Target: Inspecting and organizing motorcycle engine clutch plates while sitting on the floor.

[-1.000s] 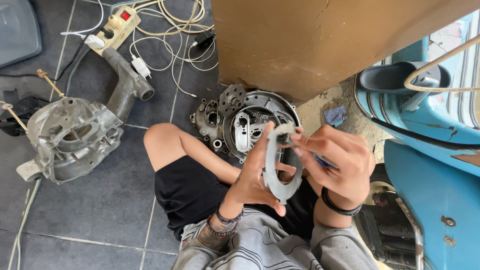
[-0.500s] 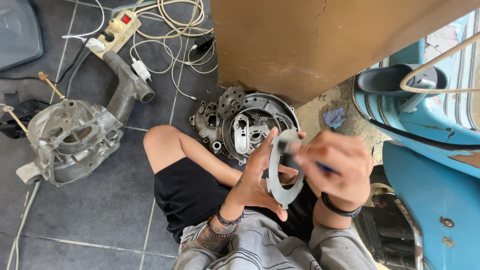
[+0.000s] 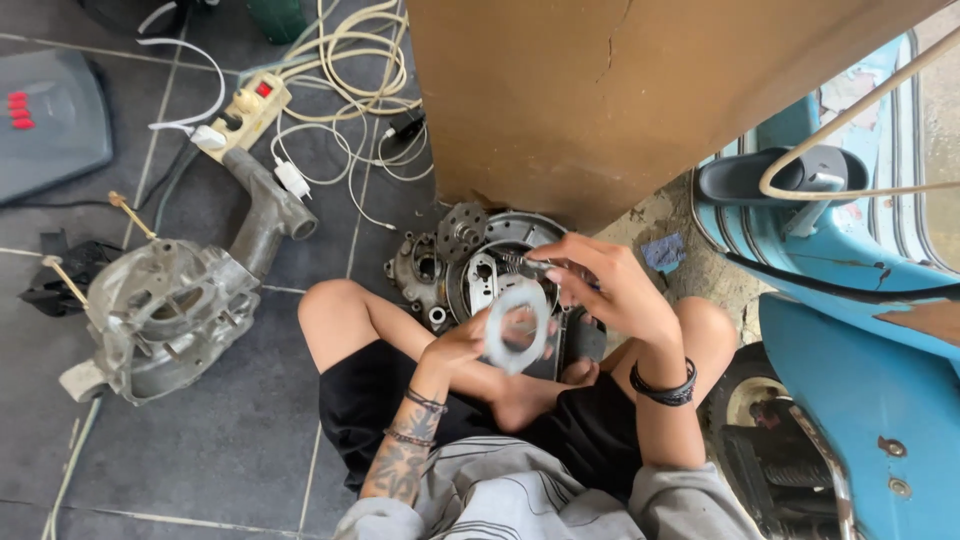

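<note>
I sit cross-legged on a dark tiled floor. My left hand [image 3: 462, 345] holds a flat grey ring-shaped gasket [image 3: 517, 325] by its lower edge, in front of my knees. My right hand [image 3: 610, 285] pinches a thin tool [image 3: 525, 263] against the gasket's upper rim. Just beyond my hands lies a round metal engine part [image 3: 470, 260] with gears and cutouts, partly hidden behind the gasket and my fingers.
A grey engine casing [image 3: 165, 315] with a pipe [image 3: 262, 215] lies at the left. A power strip [image 3: 248, 112] and tangled white cables [image 3: 350, 90] lie behind. A brown cardboard sheet [image 3: 620, 100] stands ahead. A blue scooter [image 3: 860, 300] fills the right.
The gasket has turned from edge-on to nearly face-on and dropped slightly. My right hand has shifted from its right side to its upper rim.
</note>
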